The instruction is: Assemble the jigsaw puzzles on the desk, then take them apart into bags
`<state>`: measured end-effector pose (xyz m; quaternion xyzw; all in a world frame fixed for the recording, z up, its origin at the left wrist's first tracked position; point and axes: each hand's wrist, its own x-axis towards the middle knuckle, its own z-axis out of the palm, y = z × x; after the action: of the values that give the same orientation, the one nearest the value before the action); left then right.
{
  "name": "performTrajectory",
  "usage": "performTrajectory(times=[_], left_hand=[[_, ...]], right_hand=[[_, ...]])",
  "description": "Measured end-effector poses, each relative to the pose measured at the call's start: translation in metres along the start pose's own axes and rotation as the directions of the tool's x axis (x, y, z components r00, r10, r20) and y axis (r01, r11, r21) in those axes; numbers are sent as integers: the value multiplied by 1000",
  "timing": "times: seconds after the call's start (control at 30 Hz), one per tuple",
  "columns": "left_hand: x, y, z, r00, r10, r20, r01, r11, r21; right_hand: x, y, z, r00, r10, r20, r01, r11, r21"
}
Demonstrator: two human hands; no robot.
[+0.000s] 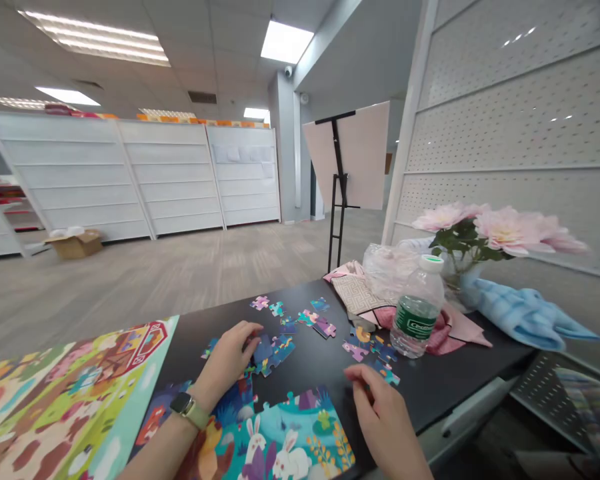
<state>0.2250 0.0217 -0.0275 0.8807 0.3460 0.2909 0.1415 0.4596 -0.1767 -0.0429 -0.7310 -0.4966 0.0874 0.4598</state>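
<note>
On a black table lies a partly joined jigsaw puzzle with rabbits on it, near the front edge. My left hand, a watch on its wrist, rests with curled fingers on a small cluster of joined blue pieces. My right hand lies on the table beside the puzzle's right edge, fingers bent and together, fingertips close to loose pieces. More loose pieces are scattered farther back.
A colourful puzzle box picture lies at the left. A plastic water bottle, pink cloth, a blue cloth and a vase of pink flowers stand at the right. An easel and white shelving stand beyond.
</note>
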Motion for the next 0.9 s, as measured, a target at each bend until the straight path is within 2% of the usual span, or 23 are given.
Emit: performTrajectory(times=[0.13,0.2,0.3,0.37,0.43,0.5,0.57,0.73,0.9], left_hand=[[-1,4,2,1000,-15,-14,14,1000,-13],[-3,8,3,1000,-17,17,17,1000,-4],[-6,13,4,992,13,122,-18,999,36],[-7,14,4,984,29,174,-38,998,52],[-8,13,4,980,32,196,-44,998,54],[-8,9,5,980,34,199,-44,998,49],[-7,5,6,979,46,199,-52,998,30],[-5,0,8,975,99,199,-90,994,-55],[-4,11,3,982,138,132,-127,988,-90]], right_hand=[[-3,1,0,1000,-7,6,7,1000,20],[-3,2,-2,1000,4,-24,-4,1000,6],[0,10,-12,982,33,-185,-53,993,-102],[3,21,-23,941,44,-336,-116,974,-196],[5,34,-35,906,48,-420,-172,949,-263],[5,45,-45,910,64,-411,-201,932,-300],[4,51,-48,932,94,-350,-214,923,-320],[1,45,-41,965,172,-197,-242,873,-423],[2,42,-35,975,162,-153,-214,874,-436]])
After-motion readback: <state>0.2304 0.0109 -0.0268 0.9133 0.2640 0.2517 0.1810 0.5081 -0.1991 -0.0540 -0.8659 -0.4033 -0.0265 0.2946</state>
